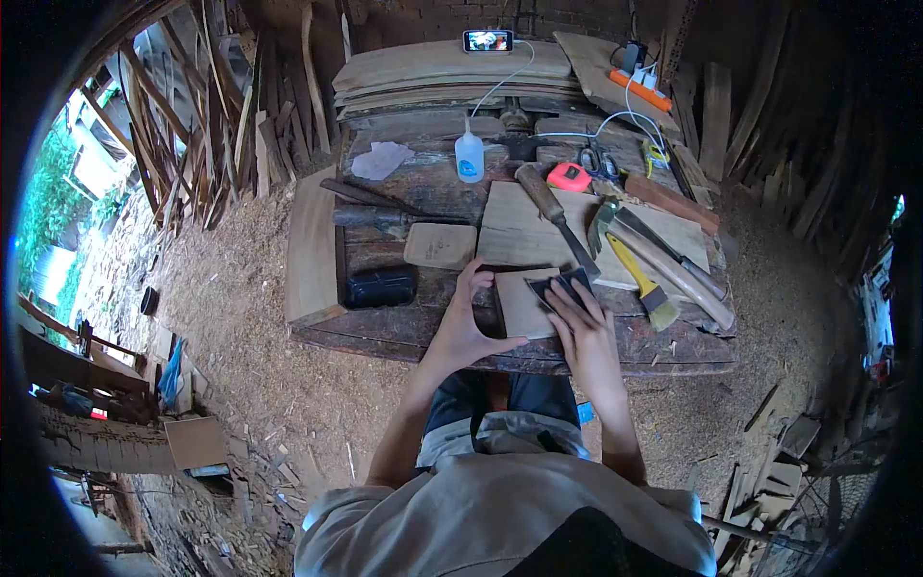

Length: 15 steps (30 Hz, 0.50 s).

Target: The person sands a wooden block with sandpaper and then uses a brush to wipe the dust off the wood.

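Observation:
A square wooden block [522,310] lies flat near the front edge of the workbench. Round its left side curls my left hand [460,332], thumb along the near edge and fingers at the far corner. On the block's right part, my right hand [585,338] presses a dark sheet that looks like sandpaper [578,280], its fingers lying over it. A chisel with a wooden handle [540,192] points toward the sheet from behind. Right of my right hand are a yellow-handled paintbrush [635,264] and a hammer [663,258].
Left of the block are a mallet [440,245] and a black case [381,288]. Behind stand a glue bottle [469,157], a red tape measure [569,177] and scissors [600,161]. A phone [487,40] rests on stacked boards [452,67], beside an orange power strip [641,90].

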Each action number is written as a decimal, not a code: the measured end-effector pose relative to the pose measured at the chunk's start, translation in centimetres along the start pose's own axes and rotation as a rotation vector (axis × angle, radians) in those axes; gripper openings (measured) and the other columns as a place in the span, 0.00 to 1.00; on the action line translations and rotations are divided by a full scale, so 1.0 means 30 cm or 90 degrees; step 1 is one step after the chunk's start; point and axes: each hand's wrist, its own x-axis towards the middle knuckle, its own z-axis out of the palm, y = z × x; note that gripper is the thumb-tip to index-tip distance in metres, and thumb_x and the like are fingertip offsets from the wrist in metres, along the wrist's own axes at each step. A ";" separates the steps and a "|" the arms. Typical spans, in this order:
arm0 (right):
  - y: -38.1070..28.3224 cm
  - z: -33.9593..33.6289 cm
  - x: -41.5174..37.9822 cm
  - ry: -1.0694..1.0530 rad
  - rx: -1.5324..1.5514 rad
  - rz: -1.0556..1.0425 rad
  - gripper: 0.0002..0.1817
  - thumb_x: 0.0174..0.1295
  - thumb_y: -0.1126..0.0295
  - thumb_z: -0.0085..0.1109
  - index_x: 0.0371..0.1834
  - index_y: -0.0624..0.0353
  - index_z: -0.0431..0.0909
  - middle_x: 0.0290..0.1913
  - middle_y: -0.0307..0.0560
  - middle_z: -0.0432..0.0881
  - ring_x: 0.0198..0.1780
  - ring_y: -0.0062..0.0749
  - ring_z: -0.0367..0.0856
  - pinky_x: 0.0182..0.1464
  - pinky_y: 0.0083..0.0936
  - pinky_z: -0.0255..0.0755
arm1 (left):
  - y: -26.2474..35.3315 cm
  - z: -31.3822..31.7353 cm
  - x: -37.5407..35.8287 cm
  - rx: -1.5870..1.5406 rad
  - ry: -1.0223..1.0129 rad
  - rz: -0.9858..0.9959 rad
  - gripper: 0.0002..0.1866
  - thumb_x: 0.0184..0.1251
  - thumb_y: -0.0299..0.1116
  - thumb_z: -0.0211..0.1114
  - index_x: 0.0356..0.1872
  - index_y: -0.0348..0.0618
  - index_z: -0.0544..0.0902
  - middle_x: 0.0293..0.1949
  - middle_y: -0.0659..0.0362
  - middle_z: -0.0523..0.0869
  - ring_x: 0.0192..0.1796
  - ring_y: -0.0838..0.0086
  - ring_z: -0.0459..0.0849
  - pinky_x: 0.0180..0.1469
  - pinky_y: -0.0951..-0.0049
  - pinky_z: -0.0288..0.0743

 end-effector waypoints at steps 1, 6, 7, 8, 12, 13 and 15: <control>0.000 -0.008 -0.015 -0.001 0.011 0.011 0.18 0.70 0.68 0.57 0.61 0.58 0.80 0.67 0.44 0.78 0.72 0.44 0.68 0.67 0.44 0.62 | -0.001 0.002 0.003 0.006 0.000 0.013 0.66 0.37 0.40 0.89 0.76 0.37 0.50 0.60 0.46 0.73 0.63 0.61 0.74 0.70 0.62 0.66; 0.035 0.036 0.068 0.050 0.010 0.007 0.16 0.70 0.68 0.56 0.59 0.60 0.81 0.64 0.45 0.81 0.71 0.45 0.70 0.67 0.42 0.62 | -0.003 0.003 0.006 -0.012 -0.020 0.007 0.67 0.36 0.38 0.89 0.76 0.38 0.50 0.60 0.48 0.72 0.63 0.62 0.74 0.71 0.63 0.66; 0.045 0.040 0.092 0.049 0.011 0.012 0.16 0.70 0.68 0.56 0.59 0.60 0.81 0.64 0.45 0.81 0.71 0.45 0.70 0.67 0.42 0.62 | -0.004 0.003 0.006 -0.005 -0.026 0.006 0.67 0.36 0.37 0.89 0.76 0.38 0.50 0.61 0.48 0.72 0.63 0.63 0.74 0.71 0.64 0.65; 0.055 0.041 0.112 0.027 0.027 0.022 0.16 0.70 0.68 0.56 0.58 0.60 0.81 0.63 0.45 0.81 0.71 0.44 0.71 0.67 0.41 0.62 | 0.000 0.004 0.001 -0.006 -0.027 0.004 0.67 0.36 0.37 0.89 0.76 0.38 0.50 0.61 0.48 0.72 0.63 0.63 0.74 0.71 0.64 0.65; 0.017 0.007 0.083 -0.002 0.025 0.014 0.16 0.71 0.67 0.55 0.58 0.61 0.81 0.63 0.45 0.81 0.70 0.41 0.72 0.67 0.44 0.61 | 0.010 0.005 0.001 -0.066 -0.003 -0.015 0.67 0.35 0.35 0.89 0.76 0.39 0.50 0.62 0.50 0.71 0.65 0.64 0.73 0.72 0.62 0.64; 0.000 0.003 0.049 0.000 -0.009 -0.013 0.16 0.71 0.68 0.55 0.58 0.61 0.81 0.63 0.45 0.81 0.71 0.40 0.72 0.67 0.46 0.61 | 0.009 0.006 0.001 -0.089 0.005 -0.013 0.66 0.36 0.36 0.89 0.76 0.38 0.50 0.61 0.48 0.71 0.64 0.64 0.73 0.70 0.64 0.65; -0.043 0.013 -0.018 -0.022 -0.015 -0.023 0.18 0.69 0.68 0.57 0.60 0.60 0.80 0.64 0.47 0.80 0.72 0.41 0.70 0.69 0.50 0.59 | 0.009 0.000 0.004 -0.076 0.005 -0.012 0.66 0.36 0.35 0.89 0.76 0.38 0.50 0.62 0.49 0.71 0.64 0.64 0.73 0.70 0.64 0.66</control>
